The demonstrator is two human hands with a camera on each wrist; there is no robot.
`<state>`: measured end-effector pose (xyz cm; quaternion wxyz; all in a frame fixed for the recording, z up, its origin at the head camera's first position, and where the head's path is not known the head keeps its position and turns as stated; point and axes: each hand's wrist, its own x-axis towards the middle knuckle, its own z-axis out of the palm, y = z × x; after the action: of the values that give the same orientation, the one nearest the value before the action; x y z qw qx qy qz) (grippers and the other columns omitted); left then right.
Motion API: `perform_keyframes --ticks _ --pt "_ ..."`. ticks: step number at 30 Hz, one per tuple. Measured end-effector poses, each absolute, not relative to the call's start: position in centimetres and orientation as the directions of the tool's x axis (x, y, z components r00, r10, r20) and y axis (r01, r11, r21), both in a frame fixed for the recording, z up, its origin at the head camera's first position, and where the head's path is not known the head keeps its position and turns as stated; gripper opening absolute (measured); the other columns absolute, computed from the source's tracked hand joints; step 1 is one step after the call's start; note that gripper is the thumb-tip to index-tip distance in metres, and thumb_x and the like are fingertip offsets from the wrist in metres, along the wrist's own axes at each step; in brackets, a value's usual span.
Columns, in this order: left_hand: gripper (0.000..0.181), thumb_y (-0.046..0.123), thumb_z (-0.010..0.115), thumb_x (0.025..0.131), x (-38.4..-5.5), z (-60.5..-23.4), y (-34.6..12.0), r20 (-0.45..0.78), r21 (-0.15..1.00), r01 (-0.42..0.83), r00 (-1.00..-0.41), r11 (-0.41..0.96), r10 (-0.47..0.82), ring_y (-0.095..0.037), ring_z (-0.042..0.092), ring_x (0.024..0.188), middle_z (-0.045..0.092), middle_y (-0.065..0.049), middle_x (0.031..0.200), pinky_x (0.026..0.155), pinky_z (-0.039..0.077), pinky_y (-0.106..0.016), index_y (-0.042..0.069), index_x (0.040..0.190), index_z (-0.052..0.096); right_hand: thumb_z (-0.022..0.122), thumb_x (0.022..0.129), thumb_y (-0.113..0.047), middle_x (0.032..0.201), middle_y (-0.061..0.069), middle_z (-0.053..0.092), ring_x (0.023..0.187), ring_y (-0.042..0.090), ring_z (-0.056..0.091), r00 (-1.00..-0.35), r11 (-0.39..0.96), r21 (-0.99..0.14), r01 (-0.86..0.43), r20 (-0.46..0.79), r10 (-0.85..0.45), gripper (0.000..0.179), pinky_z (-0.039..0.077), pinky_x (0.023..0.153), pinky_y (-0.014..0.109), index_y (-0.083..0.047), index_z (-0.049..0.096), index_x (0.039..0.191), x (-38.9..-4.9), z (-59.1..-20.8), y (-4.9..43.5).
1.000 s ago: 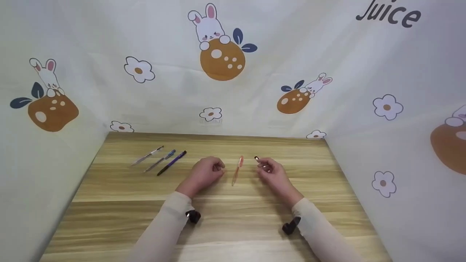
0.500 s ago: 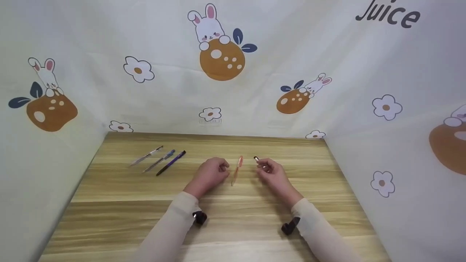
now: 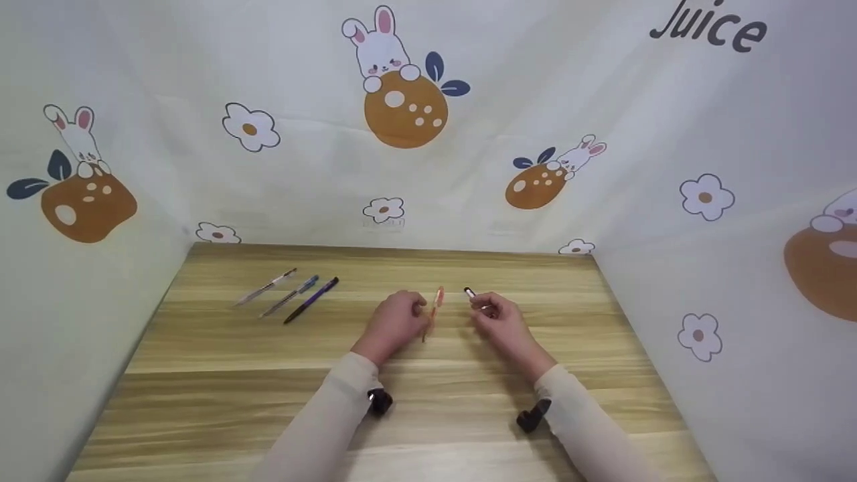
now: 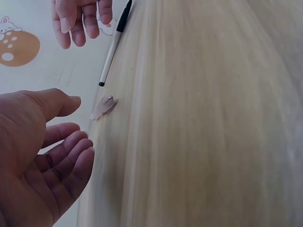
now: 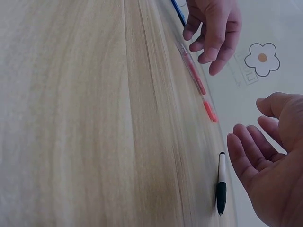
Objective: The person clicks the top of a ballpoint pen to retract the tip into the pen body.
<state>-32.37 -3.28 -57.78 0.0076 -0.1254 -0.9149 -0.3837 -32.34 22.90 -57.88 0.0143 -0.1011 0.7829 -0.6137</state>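
My left hand [image 3: 395,321] hovers just left of a clear red pen [image 3: 438,298], fingers loosely bent around nothing. In the left wrist view the red pen [image 4: 103,108] lies nearly end-on, a little apart from the thumb and fingertips. My right hand [image 3: 505,325] is beside a white pen with a black grip [image 3: 469,292], partly hidden by the fingers in the head view. The right wrist view shows that white pen [image 5: 221,182] lying on the table, apart from my right hand [image 5: 277,151], whose fingers are relaxed and hold nothing.
Three pens lie side by side at the left: a clear one [image 3: 266,286], a blue-topped one [image 3: 291,294] and a purple and black one [image 3: 312,300]. A wooden table [image 3: 428,415] bears everything. Printed cloth walls [image 3: 301,181] enclose its back and sides.
My left hand has moved right, up to the red pen. The right hand stays almost still beside the white pen. The pens lie unmoved while the head view shifts slightly.
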Motion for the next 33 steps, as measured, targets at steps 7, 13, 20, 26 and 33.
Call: perform_keyframes --ticks 7,13,20,26,33 --pt "0.027 0.021 0.082 0.09 -32.5 -57.9 -2.1 0.072 0.71 0.184 -0.979 0.68 0.19 -0.022 0.065 0.085 0.072 -0.004 0.099 0.082 0.059 -0.044 0.007 0.113 0.079 0.068 0.098 0.009 0.117 0.025 0.072 0.103 0.046 0.071 -0.983 0.224 -0.968 -0.111 0.074 -0.165 0.031 0.063 0.075 0.03 0.015 0.066 0.128 -32.3 -57.9 23.0" --pt "0.021 0.02 0.085 0.09 -32.5 -58.1 -1.2 0.04 0.684 0.141 -0.987 0.716 0.157 -0.02 0.062 0.081 0.068 0.001 0.091 0.077 0.056 -0.041 0.011 0.106 0.077 0.068 0.097 0.008 0.119 0.022 0.072 0.1 0.036 0.072 -0.985 0.231 -0.967 -0.105 0.069 -0.158 0.031 0.062 0.076 0.029 0.014 0.067 0.127 -32.1 -57.8 23.0" --pt "0.016 0.016 0.086 0.09 -32.2 -58.2 -0.8 0.064 0.655 0.149 -0.988 0.741 0.143 -0.021 0.066 0.085 0.07 0.0 0.095 0.081 0.059 -0.046 0.012 0.104 0.077 0.071 0.098 0.005 0.112 0.024 0.074 0.094 0.027 0.071 -0.984 0.252 -0.961 -0.114 0.075 -0.161 0.028 0.063 0.078 0.032 0.013 0.068 0.125 -32.0 -58.1 23.0" --pt "0.017 0.012 0.083 0.09 -32.0 -58.0 -0.8 0.082 0.658 0.17 -0.985 0.734 0.155 -0.024 0.071 0.096 0.076 -0.001 0.102 0.088 0.061 -0.047 0.012 0.107 0.08 0.074 0.1 0.001 0.108 0.027 0.074 0.093 0.03 0.071 -0.986 0.259 -0.961 -0.098 0.059 -0.154 0.026 0.061 0.075 0.029 0.012 0.069 0.124 -32.1 -58.2 23.0" --pt "0.021 0.011 0.082 0.088 -32.2 -58.2 -0.7 0.087 0.651 0.178 -0.983 0.738 0.161 -0.025 0.074 0.098 0.079 -0.001 0.104 0.087 0.061 -0.048 0.013 0.109 0.082 0.072 0.1 0.004 0.112 0.023 0.074 0.097 0.031 0.071 -0.986 0.256 -0.963 -0.089 0.048 -0.162 0.026 0.063 0.079 0.033 0.013 0.069 0.125 -32.1 -58.3 23.1"
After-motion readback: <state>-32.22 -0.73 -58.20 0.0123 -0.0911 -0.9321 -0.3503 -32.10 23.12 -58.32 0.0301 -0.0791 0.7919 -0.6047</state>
